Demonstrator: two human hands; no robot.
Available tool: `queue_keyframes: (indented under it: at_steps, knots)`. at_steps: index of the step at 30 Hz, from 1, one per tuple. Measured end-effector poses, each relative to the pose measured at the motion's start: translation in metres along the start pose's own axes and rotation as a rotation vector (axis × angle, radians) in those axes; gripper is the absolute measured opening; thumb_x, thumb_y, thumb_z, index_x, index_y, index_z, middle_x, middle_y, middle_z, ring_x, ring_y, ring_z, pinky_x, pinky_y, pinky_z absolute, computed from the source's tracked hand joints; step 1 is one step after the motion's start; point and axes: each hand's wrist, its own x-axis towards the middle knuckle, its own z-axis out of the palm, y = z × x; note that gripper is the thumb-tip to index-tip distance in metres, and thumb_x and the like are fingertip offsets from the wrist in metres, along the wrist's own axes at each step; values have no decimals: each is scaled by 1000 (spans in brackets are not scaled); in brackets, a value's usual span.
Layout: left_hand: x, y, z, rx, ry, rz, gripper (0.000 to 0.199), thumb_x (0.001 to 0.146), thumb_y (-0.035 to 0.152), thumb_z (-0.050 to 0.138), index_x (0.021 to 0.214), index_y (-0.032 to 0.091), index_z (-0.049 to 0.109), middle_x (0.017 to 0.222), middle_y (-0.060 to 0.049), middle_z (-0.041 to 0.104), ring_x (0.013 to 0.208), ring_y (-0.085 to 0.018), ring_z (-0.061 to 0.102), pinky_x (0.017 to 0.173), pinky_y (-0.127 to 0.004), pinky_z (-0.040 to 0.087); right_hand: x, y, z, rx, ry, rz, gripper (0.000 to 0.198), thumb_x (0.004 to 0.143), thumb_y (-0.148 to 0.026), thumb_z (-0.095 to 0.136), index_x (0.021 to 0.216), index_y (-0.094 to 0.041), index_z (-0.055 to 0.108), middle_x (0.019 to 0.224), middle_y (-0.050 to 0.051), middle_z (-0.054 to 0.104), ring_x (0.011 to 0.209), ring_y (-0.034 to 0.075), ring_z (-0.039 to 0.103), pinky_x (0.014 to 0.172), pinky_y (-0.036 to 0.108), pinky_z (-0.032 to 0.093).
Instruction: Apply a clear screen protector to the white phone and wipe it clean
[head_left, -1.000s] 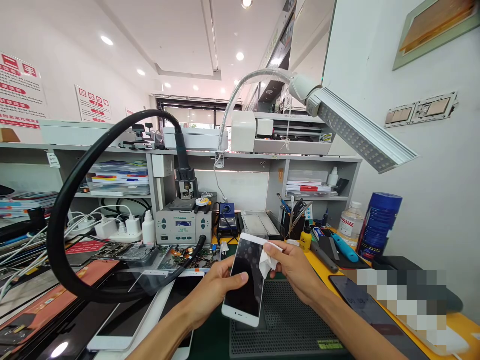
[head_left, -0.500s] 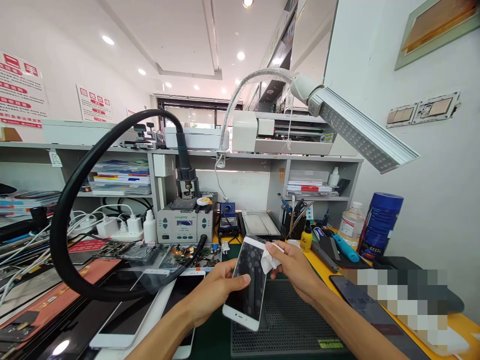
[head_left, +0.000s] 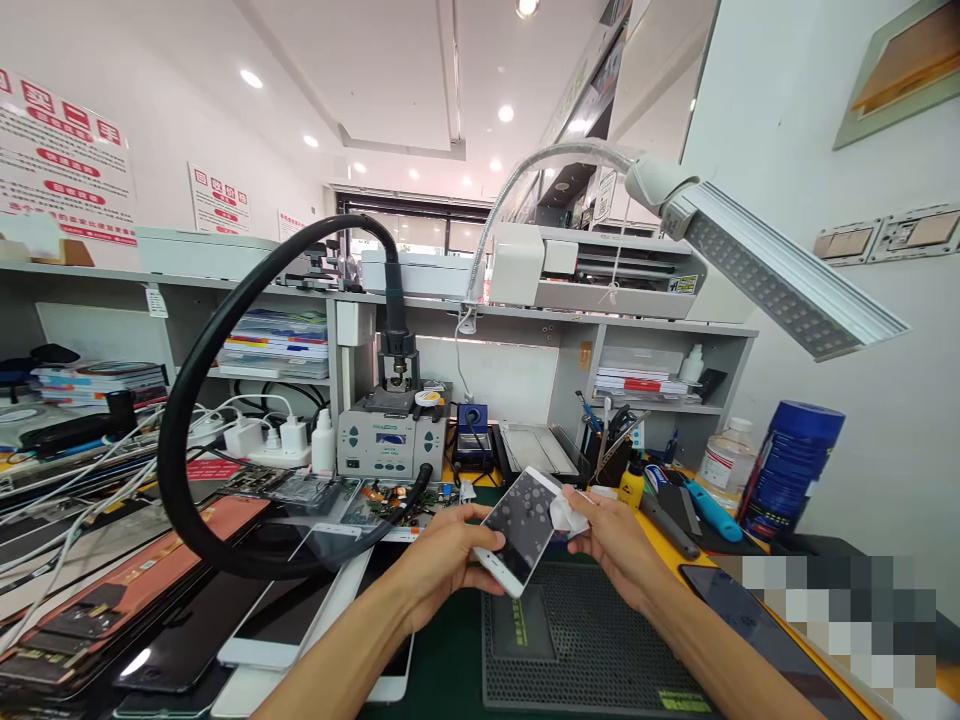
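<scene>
— Item and location?
— White-framed smartphone [head_left: 521,528], raised in front of me, long axis slanting away to the right.
— Which hand is nearer?
— My left hand [head_left: 451,550], pinching its lower left edge. My right hand [head_left: 613,535] pinches a crumpled white tissue [head_left: 568,517] against the upper right edge.
— Condition of item?
— Dark screen [head_left: 523,515], scattered pale round blotches; white border at the lower end.

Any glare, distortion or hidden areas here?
Head view: glare on the black phone, lower left; head view: pixelated patch at lower right hiding detail; head view: blue canister leans outward, probably lens distortion; head view: blotches on the held phone, cause unclear.
</scene>
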Motion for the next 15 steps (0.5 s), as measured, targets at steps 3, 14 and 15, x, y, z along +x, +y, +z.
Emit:
queue_keyframes:
  at_steps: [3, 14, 15]
  knots:
    - [0, 1, -1, -27, 86, 29, 19, 73, 19, 67, 91, 12, 64, 81, -11, 69, 68, -20, 64, 62, -34, 57, -1, -2, -1, 16, -17, 17, 30, 79, -43, 73, 82, -14, 68, 78, 6, 63, 63, 13, 53, 47, 21, 50]
    - [7, 6, -10, -151, 328, 72, 23, 79, 29, 68, 95, 12, 68, 80, -8, 66, 67, -16, 60, 55, -29, 57, -7, 1, 4, -49, -118, 31, 37, 78, -50, 72, 79, -13, 68, 74, 4, 58, 60, 11, 48, 46, 20, 48]
    - [7, 7, -11, -168, 340, 76, 24, 79, 29, 69, 95, 12, 68, 81, -8, 66, 67, -16, 60, 54, -29, 57, -8, 2, 5, -64, -128, 26, 38, 78, -51, 71, 79, -13, 68, 74, 4, 58, 60, 11, 48, 47, 20, 48]
